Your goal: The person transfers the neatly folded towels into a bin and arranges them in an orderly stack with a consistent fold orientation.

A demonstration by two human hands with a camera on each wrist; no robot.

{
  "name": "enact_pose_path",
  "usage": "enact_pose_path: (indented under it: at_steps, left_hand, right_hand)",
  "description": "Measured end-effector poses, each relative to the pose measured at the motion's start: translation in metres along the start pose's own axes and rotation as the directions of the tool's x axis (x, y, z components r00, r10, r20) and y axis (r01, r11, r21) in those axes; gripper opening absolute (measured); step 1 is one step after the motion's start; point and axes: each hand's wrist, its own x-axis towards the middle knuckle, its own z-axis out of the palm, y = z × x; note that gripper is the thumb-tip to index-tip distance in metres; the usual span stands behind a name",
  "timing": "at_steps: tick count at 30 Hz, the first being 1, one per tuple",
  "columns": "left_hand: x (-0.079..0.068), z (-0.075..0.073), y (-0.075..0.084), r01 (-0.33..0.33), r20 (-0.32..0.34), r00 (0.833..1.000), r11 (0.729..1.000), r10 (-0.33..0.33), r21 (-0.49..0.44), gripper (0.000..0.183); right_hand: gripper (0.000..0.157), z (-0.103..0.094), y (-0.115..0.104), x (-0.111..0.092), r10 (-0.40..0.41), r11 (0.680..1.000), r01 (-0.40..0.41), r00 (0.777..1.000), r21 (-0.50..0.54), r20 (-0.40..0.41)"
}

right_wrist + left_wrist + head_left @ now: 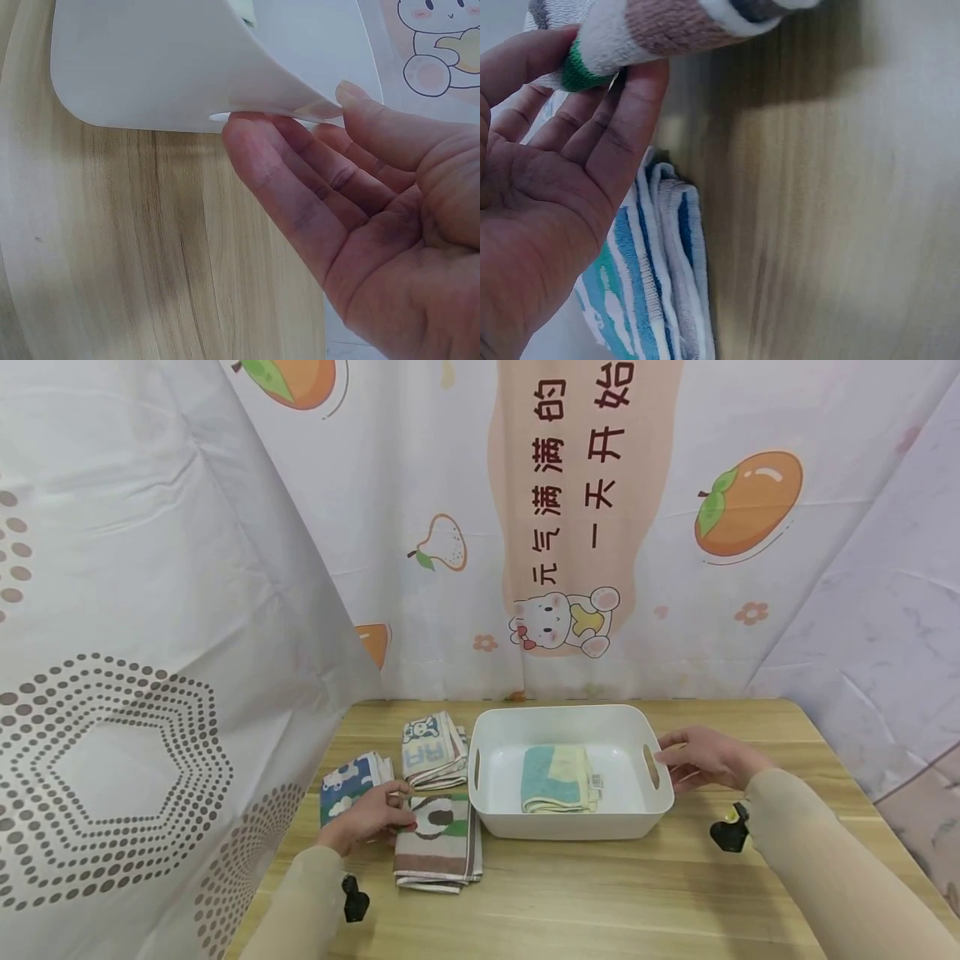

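My left hand (372, 817) pinches the left edge of a folded towel (438, 852) with brown, white and green patterning; thumb above and fingers below show in the left wrist view. Just left of it lies a folded blue towel (351, 783), its striped layers showing in the left wrist view. My right hand (703, 757) holds the right end of a white plastic basket (570, 827), fingertips at the handle slot and thumb at the rim. Inside the basket lies a folded blue and yellow towel (557, 777) with a small white tag.
Another folded towel (433, 747), white with blue print, lies behind the brown one, left of the basket. Everything stands on a wood-grain table (600, 893). A patterned curtain (420, 635) hangs behind the table and a white one (172, 610) at the left.
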Motion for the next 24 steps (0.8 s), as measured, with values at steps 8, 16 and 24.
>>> enact_pose_path:
  at_steps: [8, 16, 24]
  left_hand:
    - [-0.001, -0.008, 0.011, -0.065, -0.029, 0.997, 0.997, 0.066, 0.028, 0.038]
    - [-0.005, -0.014, 0.026, -0.077, -0.100, 0.991, 0.993, 0.086, 0.091, 0.027]
    - [-0.008, -0.021, 0.037, -0.143, -0.138, 0.976, 0.972, 0.170, 0.187, 0.019]
  right_hand:
    - [0.057, -0.001, -0.001, -0.001, 0.018, 1.000, -0.018, 1.000, -0.001, -0.010]
    - [0.057, -0.001, 0.000, 0.000, 0.022, 1.000, -0.022, 1.000, 0.004, -0.009]
    - [0.056, -0.001, 0.000, 0.000, 0.020, 1.000, -0.020, 1.000, 0.006, -0.010]
